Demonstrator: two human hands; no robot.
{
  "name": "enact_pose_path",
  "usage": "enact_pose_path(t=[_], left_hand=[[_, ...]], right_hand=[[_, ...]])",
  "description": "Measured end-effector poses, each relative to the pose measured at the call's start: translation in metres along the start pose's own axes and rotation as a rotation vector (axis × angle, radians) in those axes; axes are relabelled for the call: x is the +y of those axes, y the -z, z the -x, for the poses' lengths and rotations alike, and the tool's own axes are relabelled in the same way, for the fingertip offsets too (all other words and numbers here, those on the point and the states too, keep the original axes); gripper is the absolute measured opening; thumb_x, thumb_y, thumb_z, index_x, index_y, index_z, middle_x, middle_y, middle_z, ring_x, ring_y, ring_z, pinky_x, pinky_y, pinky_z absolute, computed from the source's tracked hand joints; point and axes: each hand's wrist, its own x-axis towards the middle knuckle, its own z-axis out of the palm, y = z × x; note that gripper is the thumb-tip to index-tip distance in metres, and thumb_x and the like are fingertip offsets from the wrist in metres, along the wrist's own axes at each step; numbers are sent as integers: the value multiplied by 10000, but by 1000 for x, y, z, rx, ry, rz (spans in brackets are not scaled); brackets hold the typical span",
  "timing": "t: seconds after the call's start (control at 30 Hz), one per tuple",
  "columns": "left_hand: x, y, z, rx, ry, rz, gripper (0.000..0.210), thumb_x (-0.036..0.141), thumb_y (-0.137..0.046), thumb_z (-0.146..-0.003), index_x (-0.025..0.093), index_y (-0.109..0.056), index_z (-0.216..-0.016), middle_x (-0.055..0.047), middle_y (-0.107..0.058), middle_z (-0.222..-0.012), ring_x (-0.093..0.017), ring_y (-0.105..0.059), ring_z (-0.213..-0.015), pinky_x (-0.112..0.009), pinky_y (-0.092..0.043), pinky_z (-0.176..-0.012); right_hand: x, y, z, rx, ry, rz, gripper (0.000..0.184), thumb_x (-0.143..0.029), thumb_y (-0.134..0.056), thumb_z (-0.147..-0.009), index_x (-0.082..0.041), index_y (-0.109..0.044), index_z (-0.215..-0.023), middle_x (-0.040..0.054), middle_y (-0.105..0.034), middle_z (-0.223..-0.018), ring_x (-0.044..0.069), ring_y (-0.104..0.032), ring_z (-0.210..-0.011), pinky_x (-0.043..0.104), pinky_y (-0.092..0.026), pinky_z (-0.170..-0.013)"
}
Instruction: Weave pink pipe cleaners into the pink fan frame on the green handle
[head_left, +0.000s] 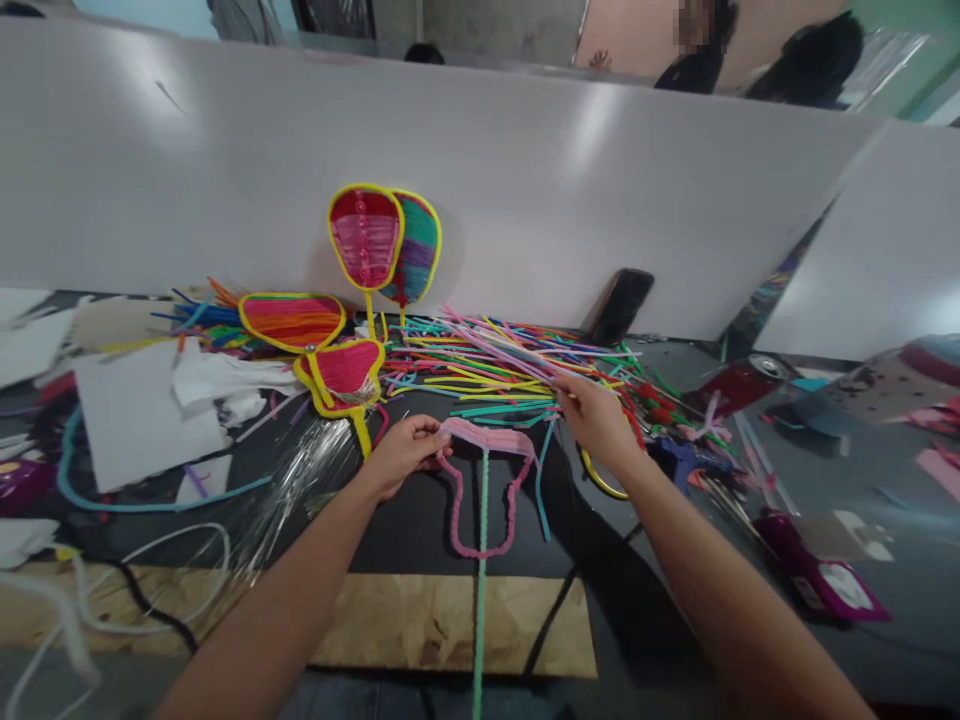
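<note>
My left hand (409, 453) pinches the upper left corner of a pink pipe-cleaner frame (456, 500), shaped like a wide-topped outline. Rows of light pink pipe cleaner fill the frame's top band (491, 438). A twisted mint-green stem (481, 600) runs down its middle and past the lower edge. My right hand (592, 415) is closed at the near edge of a pile of loose pipe cleaners (457, 382), its fingertips on the end of a light pink pipe cleaner (510, 350). Exactly how many strands it pinches is hard to make out.
Finished yellow-rimmed fans (367, 235) lean on the white partition (510, 180); more lie left of the pile. A phone (622, 305) leans at the back. A drink can (742, 380) and purple box (821, 570) stand right. Silver tinsel (300, 490) and white papers (150, 410) lie left.
</note>
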Motion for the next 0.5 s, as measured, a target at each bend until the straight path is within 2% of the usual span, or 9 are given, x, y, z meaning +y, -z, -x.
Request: enact_pose_path(t=[0.03,0.07,0.13,0.2,0.33,0.43,0.5], left_hand=[[-1,0,-1,-1,-13,-1,354,389,-758,-628,144,-566,-795,-43,-668,-756,-131,-639,-677,-217,-517,-578],[-2,1,-1,1,-29,-9,349,405,-744,-642,143,-570,-795,-46,-666,-746,-135,-640,-675,-222,-519,-576],[-3,1,-3,17,-67,-46,341,441,-690,-694,137,-590,-813,-56,-661,-727,-151,-648,-688,-239,-525,-578],[-5,0,-4,45,-109,-89,347,460,-625,-745,129,-611,-849,-73,-663,-728,-176,-659,-719,-268,-533,-592],[-9,2,-7,183,-253,-180,273,387,-630,-742,163,-636,-898,-76,-672,-832,-205,-649,-823,-302,-524,-709],[-9,7,-8,321,-390,-277,193,276,-651,-712,207,-648,-892,-58,-659,-963,-219,-598,-971,-302,-459,-872],[-7,10,-7,384,-462,-329,178,200,-605,-722,215,-643,-896,-54,-644,-1020,-227,-557,-1048,-320,-401,-956]], right_hand=[[2,1,-14,-15,-4,66,300,-196,-393,-881,-135,-618,-1071,140,-641,-1118,244,-563,-1043,349,-403,-915],[4,1,-27,-85,-30,270,307,-190,-377,-887,-135,-614,-1075,146,-633,-1134,246,-548,-1072,354,-377,-942],[9,-1,-47,-133,-63,369,277,-191,-440,-862,-85,-627,-1038,203,-635,-1103,275,-550,-1071,373,-362,-943],[14,-3,-59,-177,-105,424,240,-186,-470,-847,-68,-659,-938,220,-671,-986,275,-602,-979,359,-406,-871],[15,8,-61,-211,-174,476,192,-111,-500,-796,-92,-691,-805,194,-701,-817,242,-657,-841,309,-445,-753],[11,30,-56,-172,-189,469,211,-126,-487,-805,-127,-698,-799,168,-708,-839,242,-662,-824,307,-452,-727],[10,44,-53,-119,-198,453,259,-205,-441,-854,-151,-694,-846,145,-710,-864,239,-657,-821,307,-459,-705]])
